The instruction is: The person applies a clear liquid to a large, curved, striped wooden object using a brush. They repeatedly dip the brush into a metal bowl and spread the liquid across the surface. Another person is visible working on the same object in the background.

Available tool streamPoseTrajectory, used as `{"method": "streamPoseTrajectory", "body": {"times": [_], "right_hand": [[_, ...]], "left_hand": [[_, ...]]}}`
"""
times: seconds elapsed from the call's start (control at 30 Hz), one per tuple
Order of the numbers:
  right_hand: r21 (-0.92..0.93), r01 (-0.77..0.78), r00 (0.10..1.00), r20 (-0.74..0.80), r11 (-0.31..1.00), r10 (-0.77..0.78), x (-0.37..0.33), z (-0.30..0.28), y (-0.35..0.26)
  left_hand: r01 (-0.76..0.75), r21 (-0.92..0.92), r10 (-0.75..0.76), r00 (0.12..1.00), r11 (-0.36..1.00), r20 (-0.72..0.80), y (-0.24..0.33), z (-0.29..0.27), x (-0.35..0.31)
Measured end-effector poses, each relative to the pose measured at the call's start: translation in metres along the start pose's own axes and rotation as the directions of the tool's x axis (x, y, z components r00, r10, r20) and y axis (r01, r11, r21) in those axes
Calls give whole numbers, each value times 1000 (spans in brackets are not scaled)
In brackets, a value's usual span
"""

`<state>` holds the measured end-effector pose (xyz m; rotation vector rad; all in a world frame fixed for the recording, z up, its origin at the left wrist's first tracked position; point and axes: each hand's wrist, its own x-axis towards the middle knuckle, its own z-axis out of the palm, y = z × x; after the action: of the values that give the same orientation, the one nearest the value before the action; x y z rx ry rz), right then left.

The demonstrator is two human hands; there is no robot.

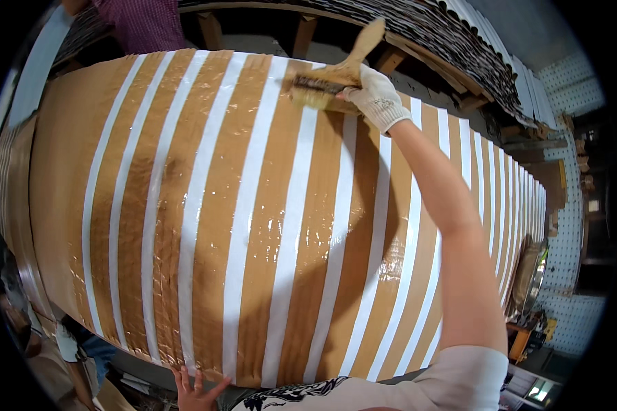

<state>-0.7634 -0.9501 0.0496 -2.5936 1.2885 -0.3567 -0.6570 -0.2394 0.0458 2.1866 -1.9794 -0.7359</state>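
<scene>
My right hand [377, 101], in a white knitted glove, grips a wide flat brush [343, 72] with a wooden handle. The brush's bristles press on the far part of a long spread of overlapping brown sheets [253, 233] with white strips between them. A wet, shiny coating covers much of the left and middle of the sheets. Bare and with its fingers spread, my left hand [200, 392] rests at the near edge of the sheets.
A round metal basin [538, 281] stands at the right end. Beyond the far edge lie stacked dark sheets [418, 31] on a wooden frame. Someone in purple dotted clothing [140, 26] is at the far left; another person's gloved hand [67, 342] shows at the near left.
</scene>
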Motion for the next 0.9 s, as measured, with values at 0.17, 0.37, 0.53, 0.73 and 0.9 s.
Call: {"method": "streamPoseTrajectory", "body": {"times": [0.17,0.37,0.53,0.73,0.9], "right_hand": [[13,-68,992,-109,998,69,53,-14,-26],[673,47,969,149,738,-197,42,4,-84],[137,4,994,-112,991,12,77,39,-84],[589,68,991,53,805,-122,57,17,-165],[178,49,989,-144,983,-23,79,73,-154]], "left_hand": [[-18,37,18,1000,999,4,-4,5,-3],[3,124,13,992,992,-125,-10,40,-21],[2,144,17,991,990,-130,-16,34,-11],[18,180,5,992,983,-124,-20,46,-16],[-18,249,82,966,968,-247,-31,71,-22]]}}
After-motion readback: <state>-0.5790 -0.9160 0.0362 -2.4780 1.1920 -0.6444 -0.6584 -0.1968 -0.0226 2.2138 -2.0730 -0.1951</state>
